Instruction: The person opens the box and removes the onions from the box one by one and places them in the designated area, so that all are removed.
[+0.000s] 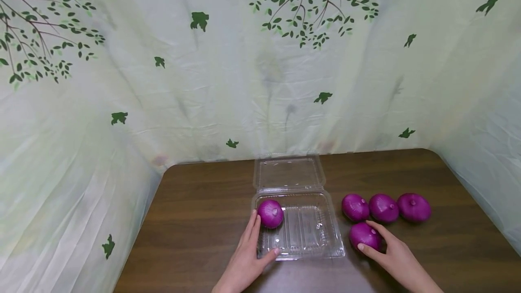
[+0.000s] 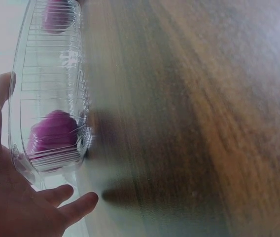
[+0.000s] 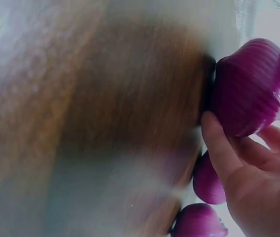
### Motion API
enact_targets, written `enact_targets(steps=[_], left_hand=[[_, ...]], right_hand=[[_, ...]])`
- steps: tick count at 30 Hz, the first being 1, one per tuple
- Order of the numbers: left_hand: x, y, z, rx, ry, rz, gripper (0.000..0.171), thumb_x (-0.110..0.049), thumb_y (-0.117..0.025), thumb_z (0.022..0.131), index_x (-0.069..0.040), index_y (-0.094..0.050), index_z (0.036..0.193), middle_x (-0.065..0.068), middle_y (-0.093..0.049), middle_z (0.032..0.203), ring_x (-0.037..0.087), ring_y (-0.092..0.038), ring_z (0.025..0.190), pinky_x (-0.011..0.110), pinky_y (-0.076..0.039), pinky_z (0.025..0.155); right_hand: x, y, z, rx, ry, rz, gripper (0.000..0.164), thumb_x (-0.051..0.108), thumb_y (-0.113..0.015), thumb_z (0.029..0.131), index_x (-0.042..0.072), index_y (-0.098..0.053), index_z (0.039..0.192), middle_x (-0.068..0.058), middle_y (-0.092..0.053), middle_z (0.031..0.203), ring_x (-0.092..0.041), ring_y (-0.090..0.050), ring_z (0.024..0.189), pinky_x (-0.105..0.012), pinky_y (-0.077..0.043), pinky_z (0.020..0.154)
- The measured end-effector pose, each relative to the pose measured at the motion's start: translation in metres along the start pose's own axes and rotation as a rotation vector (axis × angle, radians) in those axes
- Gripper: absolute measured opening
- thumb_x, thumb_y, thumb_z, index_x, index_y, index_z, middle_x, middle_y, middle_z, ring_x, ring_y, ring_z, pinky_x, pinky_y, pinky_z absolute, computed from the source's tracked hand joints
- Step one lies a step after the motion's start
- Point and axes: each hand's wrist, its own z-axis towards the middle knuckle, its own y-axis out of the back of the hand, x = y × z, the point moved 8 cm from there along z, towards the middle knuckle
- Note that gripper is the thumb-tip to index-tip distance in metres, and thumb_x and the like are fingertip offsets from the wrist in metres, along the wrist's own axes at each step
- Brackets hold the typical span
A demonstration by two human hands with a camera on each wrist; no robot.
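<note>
A clear plastic clamshell container (image 1: 301, 225) lies with its lid folded back, and one red onion (image 1: 270, 214) sits in its back left corner. My left hand (image 1: 248, 252) rests at the container's front left corner, fingers straight along the left side and thumb over the front rim. In the left wrist view, two fingers (image 2: 80, 209) stick out past the container's end. To the right of the container, my right hand (image 1: 390, 252) grips another red onion (image 1: 365, 235) between thumb and fingers. That onion (image 3: 251, 89) is close over the table in the right wrist view.
Behind the gripped onion, a row of three more red onions (image 1: 384, 208) stands on the brown wooden table (image 1: 195, 220). The container's lid (image 1: 290, 173) reaches toward the table's back edge. A pale leaf-print curtain (image 1: 260, 80) hangs behind the table.
</note>
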Motion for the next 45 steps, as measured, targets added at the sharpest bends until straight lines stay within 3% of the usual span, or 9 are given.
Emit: enact_targets(steps=[9,21,32,38,45], left_hand=[[0.000,-0.001,0.001,0.000,0.008,0.008,0.098,-0.056,-0.067,0.087,-0.015,-0.014,0.159,-0.007,0.001,0.165,0.028,-0.017,0.146,0.058,-0.031,0.108],[-0.001,0.000,0.000,-0.024,-0.020,0.016,0.098,-0.058,-0.065,0.088,-0.012,-0.016,0.159,-0.003,-0.002,0.165,0.032,-0.020,0.145,0.060,-0.032,0.107],[0.001,-0.001,-0.001,-0.007,0.001,0.013,0.099,-0.059,-0.065,0.087,-0.014,-0.015,0.159,-0.005,-0.001,0.165,0.030,-0.019,0.146,0.059,-0.031,0.107],[0.000,0.000,0.000,-0.015,-0.009,0.014,0.098,-0.057,-0.066,0.087,-0.013,-0.015,0.159,-0.004,-0.001,0.165,0.031,-0.019,0.146,0.059,-0.032,0.107],[0.002,0.000,0.001,-0.006,0.002,0.015,0.098,-0.054,-0.068,0.088,-0.015,-0.014,0.159,-0.006,0.001,0.165,0.028,-0.018,0.146,0.056,-0.031,0.109]], right_hand=[[-0.004,0.000,0.002,0.046,-0.052,-0.036,0.084,0.060,-0.065,0.087,0.007,-0.040,0.147,-0.031,-0.047,0.139,-0.047,-0.051,0.121,-0.063,-0.045,0.089],[-0.006,0.001,0.002,0.043,-0.055,-0.030,0.086,0.060,-0.064,0.088,0.006,-0.037,0.149,-0.033,-0.044,0.141,-0.050,-0.048,0.122,-0.064,-0.044,0.089],[-0.008,-0.001,0.000,0.001,-0.047,-0.016,0.084,0.059,-0.066,0.086,0.007,-0.040,0.147,-0.029,-0.047,0.140,-0.047,-0.051,0.121,-0.063,-0.045,0.089],[-0.002,0.003,-0.002,-0.027,-0.003,-0.023,0.082,0.056,-0.067,0.088,0.005,-0.040,0.146,-0.029,-0.045,0.142,-0.050,-0.045,0.124,-0.068,-0.041,0.091],[0.019,0.013,-0.004,-0.127,0.141,-0.044,0.075,0.047,-0.071,0.088,0.005,-0.045,0.143,-0.019,-0.048,0.142,-0.041,-0.043,0.125,-0.065,-0.039,0.092]])
